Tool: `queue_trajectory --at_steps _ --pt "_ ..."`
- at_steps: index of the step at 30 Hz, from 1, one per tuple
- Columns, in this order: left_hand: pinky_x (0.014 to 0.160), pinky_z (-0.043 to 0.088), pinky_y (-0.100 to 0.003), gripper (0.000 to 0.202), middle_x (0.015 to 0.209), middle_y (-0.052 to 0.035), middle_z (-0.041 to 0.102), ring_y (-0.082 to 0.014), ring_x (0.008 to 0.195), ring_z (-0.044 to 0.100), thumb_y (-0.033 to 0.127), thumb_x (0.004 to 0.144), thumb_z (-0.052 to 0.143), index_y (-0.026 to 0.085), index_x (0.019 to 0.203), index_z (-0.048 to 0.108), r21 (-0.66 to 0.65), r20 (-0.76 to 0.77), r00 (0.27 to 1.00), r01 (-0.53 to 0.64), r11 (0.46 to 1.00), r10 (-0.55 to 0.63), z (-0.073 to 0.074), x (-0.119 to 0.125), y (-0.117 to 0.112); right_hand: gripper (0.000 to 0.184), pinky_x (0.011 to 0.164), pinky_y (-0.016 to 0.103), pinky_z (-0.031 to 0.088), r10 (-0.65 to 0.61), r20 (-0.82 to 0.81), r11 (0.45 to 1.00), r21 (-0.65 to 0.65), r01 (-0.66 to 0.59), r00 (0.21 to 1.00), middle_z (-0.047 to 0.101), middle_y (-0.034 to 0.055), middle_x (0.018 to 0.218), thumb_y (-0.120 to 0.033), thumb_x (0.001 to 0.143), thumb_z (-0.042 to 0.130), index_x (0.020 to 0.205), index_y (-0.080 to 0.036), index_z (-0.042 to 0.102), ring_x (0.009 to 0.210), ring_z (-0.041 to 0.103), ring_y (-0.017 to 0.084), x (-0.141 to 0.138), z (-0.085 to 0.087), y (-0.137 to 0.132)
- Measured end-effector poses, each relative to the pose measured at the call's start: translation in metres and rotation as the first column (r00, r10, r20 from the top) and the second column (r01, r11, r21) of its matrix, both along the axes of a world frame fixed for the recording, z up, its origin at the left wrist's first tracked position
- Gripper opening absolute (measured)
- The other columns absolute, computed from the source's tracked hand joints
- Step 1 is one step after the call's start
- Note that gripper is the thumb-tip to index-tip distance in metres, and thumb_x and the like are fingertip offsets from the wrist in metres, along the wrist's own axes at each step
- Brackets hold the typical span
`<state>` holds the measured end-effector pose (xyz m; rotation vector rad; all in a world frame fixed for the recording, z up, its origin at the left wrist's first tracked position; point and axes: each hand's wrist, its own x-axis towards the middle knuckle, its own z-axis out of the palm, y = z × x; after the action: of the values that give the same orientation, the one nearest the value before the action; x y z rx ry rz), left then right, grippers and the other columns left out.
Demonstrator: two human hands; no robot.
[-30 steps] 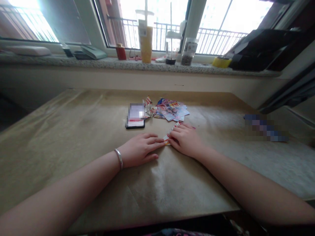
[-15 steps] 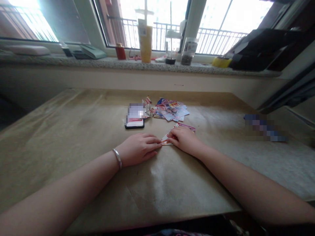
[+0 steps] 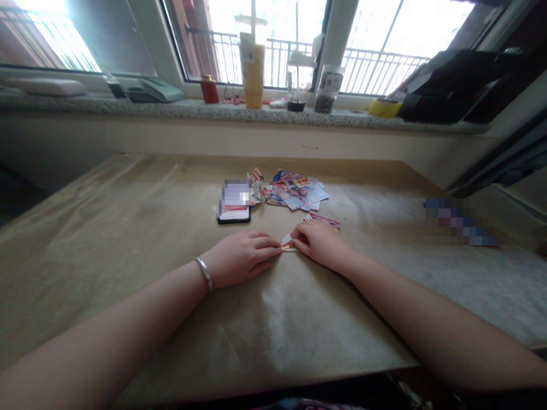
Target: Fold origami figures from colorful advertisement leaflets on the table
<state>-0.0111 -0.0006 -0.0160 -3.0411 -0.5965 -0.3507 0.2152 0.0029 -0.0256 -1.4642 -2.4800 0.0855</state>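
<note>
A small folded piece of colourful paper [image 3: 288, 244] lies on the brown paper-covered table [image 3: 128, 228], mostly hidden under my hands. My left hand [image 3: 241, 256], with a silver bracelet at the wrist, rests on the table with its fingertips pressed together on the paper's left end. My right hand [image 3: 320, 242] covers the paper's right part, fingers curled and pinching its edge. A pink strip of the paper [image 3: 327, 220] shows beyond my right hand.
A phone [image 3: 234, 205] lies behind my hands, beside a pile of colourful printed papers [image 3: 297, 191]. A blurred object [image 3: 461, 222] sits at the right. On the windowsill [image 3: 171, 108] stand a tall orange drink [image 3: 253, 68], cups, a red can and a yellow tape roll.
My right hand has drawn back slightly, uncovering the pink strip behind it. My left fingers have curled in a little toward the paper's left end.
</note>
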Motion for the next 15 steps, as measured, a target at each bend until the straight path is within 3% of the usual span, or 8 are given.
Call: queue_trajectory --at_steps 15 --pt "0.088 0.049 -0.034 0.029 0.114 -0.0079 0.063 -0.0201 0.102 0.056 0.027 0.09 0.048 0.018 0.116 0.058 -0.03 0.009 1.0 0.012 0.999 -0.012 0.0014 -0.001 0.002 0.014 0.067 0.028 0.034 -0.012 0.01 1.0 -0.01 0.012 1.0 0.068 0.0041 0.081 -0.03 0.082 0.055 0.078 -0.019 0.062 0.077 0.059 0.018 -0.0003 0.0012 -0.0025"
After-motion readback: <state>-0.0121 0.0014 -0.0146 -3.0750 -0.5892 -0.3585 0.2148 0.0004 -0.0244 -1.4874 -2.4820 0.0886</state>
